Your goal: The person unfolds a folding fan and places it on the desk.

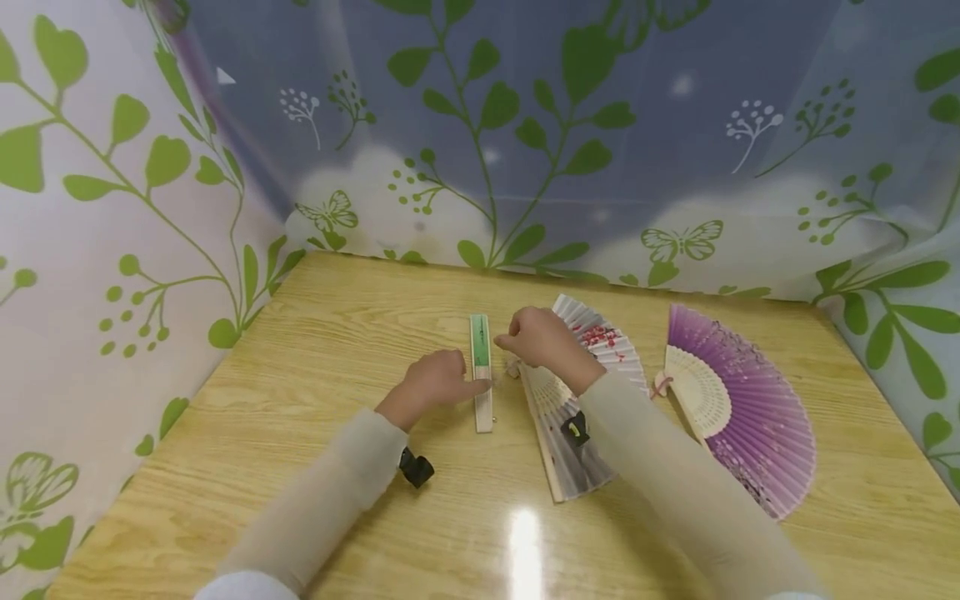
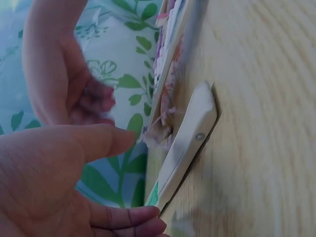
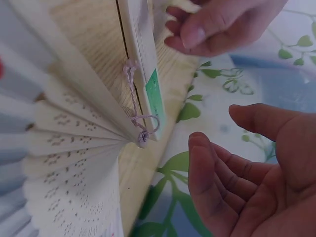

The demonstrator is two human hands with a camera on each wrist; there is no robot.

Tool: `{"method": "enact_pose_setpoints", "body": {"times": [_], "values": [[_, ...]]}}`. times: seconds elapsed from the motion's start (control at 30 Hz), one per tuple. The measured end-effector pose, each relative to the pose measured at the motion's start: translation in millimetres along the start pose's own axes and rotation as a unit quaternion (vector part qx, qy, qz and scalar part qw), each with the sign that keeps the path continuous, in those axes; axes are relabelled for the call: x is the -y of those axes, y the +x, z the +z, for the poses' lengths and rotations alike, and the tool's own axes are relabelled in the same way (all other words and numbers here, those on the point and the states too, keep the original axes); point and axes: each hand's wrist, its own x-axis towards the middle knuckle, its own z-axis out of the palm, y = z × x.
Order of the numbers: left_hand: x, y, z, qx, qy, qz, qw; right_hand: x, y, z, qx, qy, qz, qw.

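A folded fan (image 1: 483, 412) with pale wooden sides and a green label lies lengthwise on the table. My left hand (image 1: 435, 379) is right beside it, thumb reaching over its middle in the head view; in the left wrist view, thumb and fingers stand apart around the fan's side (image 2: 185, 140). Just right of it lies a spread white-and-grey fan (image 1: 592, 467) with red blossoms, partly hidden by my right forearm. My right hand (image 1: 540, 337) hovers near its pivot end, fingers loosely bent and empty. A thin lilac cord (image 3: 132, 89) hangs at that pivot, overlapping the folded fan.
Farther right, a spread purple fan (image 1: 772, 400) with a reddish cord lies on the wooden table (image 1: 300, 442). Leaf-printed cloth (image 1: 525, 192) hangs behind the table and along its sides. A black wrist camera (image 1: 416, 468) sits under my left sleeve.
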Motion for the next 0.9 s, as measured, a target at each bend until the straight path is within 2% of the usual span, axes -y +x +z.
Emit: {"method": "enact_pose_setpoints", "body": {"times": [0.27, 0.5, 0.63, 0.9], "values": [[-9.7, -6.5, 10.4, -0.014, 0.065, -0.005, 0.9978, 2.7, 32.3, 2.3, 0.008, -0.015, 0.003, 1.000], [-14.5, -9.5, 12.9, -0.029, 0.098, -0.012, 0.9947, 2.2, 54.0, 3.5, 0.010, 0.015, 0.026, 1.000], [-15.2, -10.9, 18.0, -0.030, 0.101, -0.006, 0.9944, 1.9, 60.7, 10.2, 0.019, 0.015, 0.033, 0.999], [-16.5, -12.8, 26.7, -0.048, 0.132, 0.004, 0.9901, 6.8, 60.4, 23.1, 0.008, -0.041, 0.050, 0.998]]}}
